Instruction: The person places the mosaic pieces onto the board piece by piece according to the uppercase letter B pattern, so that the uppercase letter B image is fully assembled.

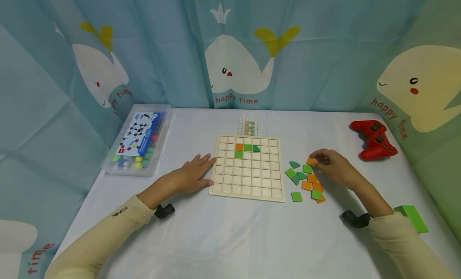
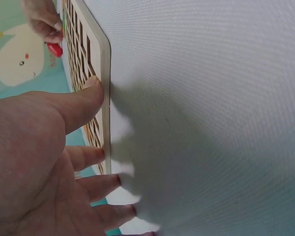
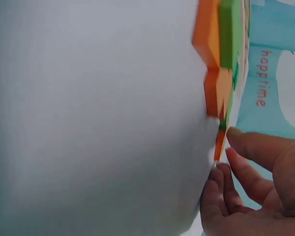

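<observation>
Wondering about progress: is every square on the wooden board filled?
No, the wooden board holds just four coloured pieces, leaving plenty of it bare.

Soft, muted light is falling from above us, and smudgy shadows are lying on the white tablecloth [image 1: 234, 235] at four o'clock of the left forearm [image 1: 117, 221] and eight o'clock of the right forearm [image 1: 372, 197]. The head view is warping toward its edges, the curtain [image 1: 165, 39] leaning at ten and two o'clock. In the left wrist view a broad shadow is spreading at four o'clock of the left hand [image 2: 44, 147], while in the right wrist view the nearest orange tile [image 3: 207, 37], toward one o'clock, is blurring.
</observation>
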`<state>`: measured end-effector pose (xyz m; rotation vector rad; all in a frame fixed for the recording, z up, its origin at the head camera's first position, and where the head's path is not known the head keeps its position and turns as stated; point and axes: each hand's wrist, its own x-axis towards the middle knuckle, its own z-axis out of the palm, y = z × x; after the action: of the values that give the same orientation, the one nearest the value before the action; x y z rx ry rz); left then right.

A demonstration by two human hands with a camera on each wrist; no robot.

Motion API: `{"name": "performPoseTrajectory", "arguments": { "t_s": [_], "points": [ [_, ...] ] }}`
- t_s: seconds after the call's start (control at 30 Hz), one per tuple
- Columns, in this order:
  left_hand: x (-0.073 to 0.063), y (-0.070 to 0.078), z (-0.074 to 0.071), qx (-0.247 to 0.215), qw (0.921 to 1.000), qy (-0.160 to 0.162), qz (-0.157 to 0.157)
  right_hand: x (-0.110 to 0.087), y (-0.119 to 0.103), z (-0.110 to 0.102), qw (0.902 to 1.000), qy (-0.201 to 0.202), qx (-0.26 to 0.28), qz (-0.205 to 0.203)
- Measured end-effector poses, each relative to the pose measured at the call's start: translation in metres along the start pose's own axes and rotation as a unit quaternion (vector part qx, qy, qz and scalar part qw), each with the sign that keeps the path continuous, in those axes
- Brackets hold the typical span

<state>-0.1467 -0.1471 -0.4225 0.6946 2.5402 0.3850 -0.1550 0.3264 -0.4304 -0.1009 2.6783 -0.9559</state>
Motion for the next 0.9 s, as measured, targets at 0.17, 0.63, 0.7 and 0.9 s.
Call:
{"name": "performPoseTrajectory", "arguments": {
  "t_s": [0.17, 0.63, 0.7, 0.9],
  "points": [
    [0.000, 0.001, 0.000, 0.001, 1.0000, 0.001, 0.000, 0.001, 0.003, -0.004, 0.9999, -0.015, -0.001, 0.003],
    [0.000, 0.000, 0.001, 0.001, 1.0000, 0.000, 0.001, 0.003, 0.005, 0.000, 0.9991, 0.015, -0.031, -0.025],
    [0.001, -0.001, 0.001, 0.001, 1.0000, 0.000, 0.002, 0.004, 0.005, 0.000, 0.9988, 0.019, -0.035, -0.030],
    [0.001, -0.001, 0.001, 0.003, 1.0000, 0.000, -0.001, 0.007, -0.010, 0.000, 0.9980, 0.033, -0.031, -0.045]
  ]
}}
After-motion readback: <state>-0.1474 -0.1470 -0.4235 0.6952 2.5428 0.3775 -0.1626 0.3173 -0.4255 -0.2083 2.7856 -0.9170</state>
